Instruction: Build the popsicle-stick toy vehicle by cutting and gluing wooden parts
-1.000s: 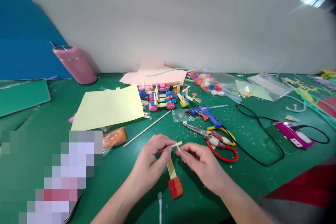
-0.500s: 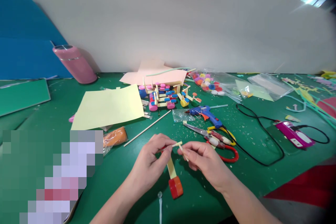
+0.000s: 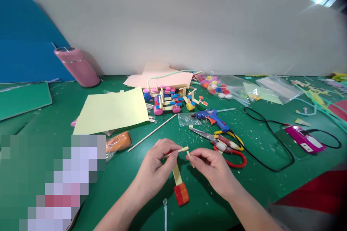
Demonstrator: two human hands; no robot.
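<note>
My left hand (image 3: 158, 168) pinches a small craft piece (image 3: 178, 173): a flat pale wooden stick with a red bottle cap (image 3: 181, 194) at its lower end and a short crosspiece (image 3: 183, 149) at the top. My right hand (image 3: 210, 168) is closed in a pinch on a short pale stick piece (image 3: 190, 158), held just right of the crosspiece and slightly apart from it. Both hands hover low over the green table (image 3: 135, 184).
Beyond the hands lie red-handled scissors (image 3: 230, 153), a blue glue gun (image 3: 214, 117), a long thin stick (image 3: 151, 132), finished cap-and-stick models (image 3: 169, 101), yellow paper (image 3: 112, 110), a bag of caps (image 3: 217, 86), a pink bottle (image 3: 77, 66), a magenta device (image 3: 305, 138) with black cable.
My right hand has drawn the short stick piece a little down and away from the crosspiece. My left hand and the craft piece have barely moved.
</note>
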